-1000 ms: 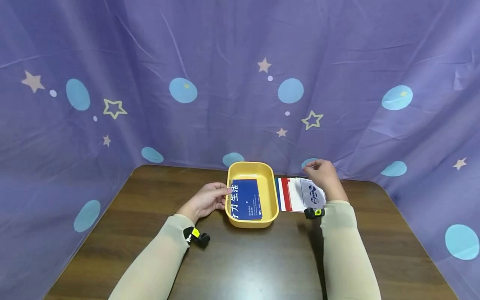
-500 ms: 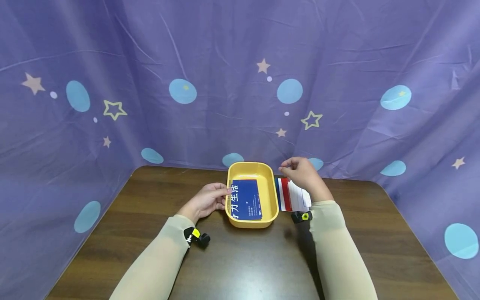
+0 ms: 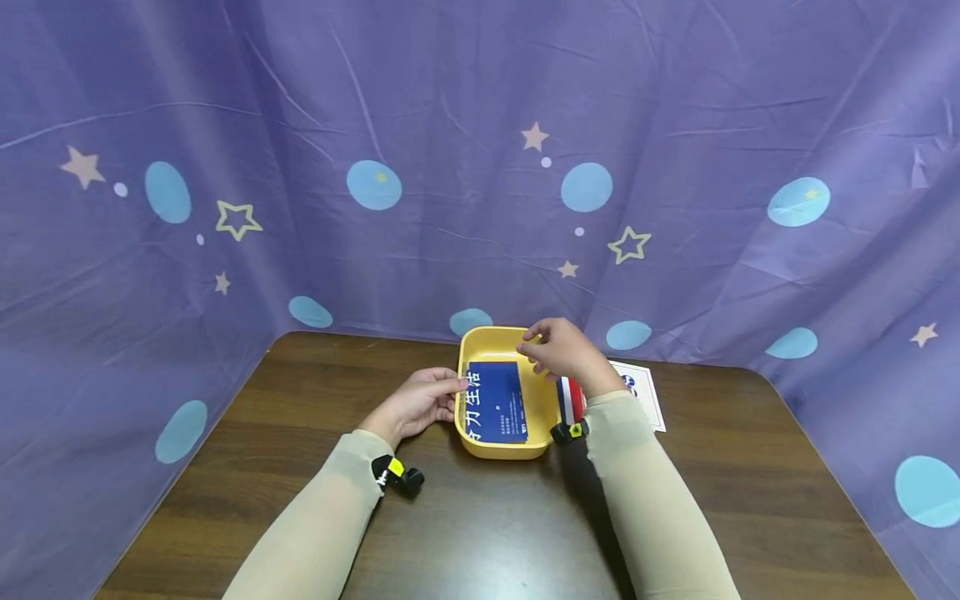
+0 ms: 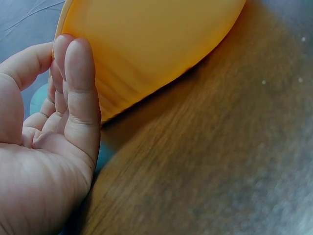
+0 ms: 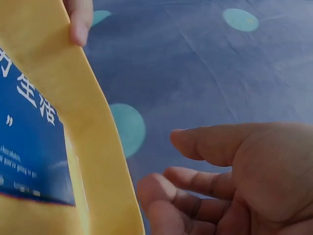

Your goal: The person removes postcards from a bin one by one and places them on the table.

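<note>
A yellow plastic tray [image 3: 505, 451] stands on the table with a blue card [image 3: 495, 404] with white lettering lying inside it. My left hand [image 3: 416, 406] pinches the tray's left wall, thumb at the rim and fingers outside, as the left wrist view also shows. Above the tray's far right part is my right hand [image 3: 561, 350], thumb and fingers apart and bent, with nothing between them in the right wrist view. Right of the tray lie overlapping cards: a striped blue, white and red one [image 3: 572, 400] and a white one with blue print [image 3: 647, 396]. My right forearm partly hides them.
The brown wooden table [image 3: 480, 517] extends in front and to both sides. A purple curtain [image 3: 465, 250] with stars and blue ovals hangs right behind the table's far edge.
My right hand has moved left from above the cards to the tray's far right part. The left hand keeps its hold on the tray. The head view has shifted slightly.
</note>
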`<state>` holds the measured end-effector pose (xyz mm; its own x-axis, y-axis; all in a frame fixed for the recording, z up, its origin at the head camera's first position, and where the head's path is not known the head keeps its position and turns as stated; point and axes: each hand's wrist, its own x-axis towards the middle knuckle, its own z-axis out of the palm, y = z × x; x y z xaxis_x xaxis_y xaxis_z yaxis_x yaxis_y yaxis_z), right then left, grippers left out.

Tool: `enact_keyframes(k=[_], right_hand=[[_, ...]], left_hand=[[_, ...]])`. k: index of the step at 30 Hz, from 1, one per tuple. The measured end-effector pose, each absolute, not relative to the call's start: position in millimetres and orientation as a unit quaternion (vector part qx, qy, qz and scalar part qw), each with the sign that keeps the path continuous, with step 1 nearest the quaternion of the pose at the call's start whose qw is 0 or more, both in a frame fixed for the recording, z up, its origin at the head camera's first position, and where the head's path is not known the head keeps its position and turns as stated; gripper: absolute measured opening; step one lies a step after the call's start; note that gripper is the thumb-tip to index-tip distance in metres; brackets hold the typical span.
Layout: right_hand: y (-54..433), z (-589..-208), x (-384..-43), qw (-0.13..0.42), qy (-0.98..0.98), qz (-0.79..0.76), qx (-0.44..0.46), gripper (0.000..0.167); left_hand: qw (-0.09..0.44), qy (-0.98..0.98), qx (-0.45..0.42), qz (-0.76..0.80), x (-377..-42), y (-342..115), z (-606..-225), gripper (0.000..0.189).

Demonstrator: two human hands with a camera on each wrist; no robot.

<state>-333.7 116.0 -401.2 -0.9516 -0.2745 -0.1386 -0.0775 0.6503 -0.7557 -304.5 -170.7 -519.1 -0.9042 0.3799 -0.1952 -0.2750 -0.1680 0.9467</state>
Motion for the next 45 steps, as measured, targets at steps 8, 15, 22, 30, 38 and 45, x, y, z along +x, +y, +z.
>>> enact_keyframes(k=[8,15,22,30,38,45], right_hand=[[78,-406,-353,0.186,0.931,-0.291,-0.117,0.054],[61,-424,-357,0.177,0.962,-0.172,-0.115,0.045],[53,-436,-356,0.196,0.963,-0.155,-0.097,0.053],[55,-428,-357,0.189,0.961,-0.176,-0.096,0.038],[69,-413,-360,0.171,0.947,-0.241,-0.125,0.069],[93,-404,-352,0.103,0.932,-0.329,-0.112,0.049]], left_hand=[[0.217,0.606,0.046,0.764,-303,-172,-517,0.007],[0.219,0.605,0.049,0.764,-303,-171,-516,0.010],[0.223,0.608,0.038,0.761,-303,-171,-519,0.007],[0.220,0.604,0.044,0.765,-303,-171,-517,0.005],[0.220,0.602,0.050,0.766,-302,-171,-517,0.010],[0.213,0.601,0.050,0.769,-302,-170,-517,0.012]])
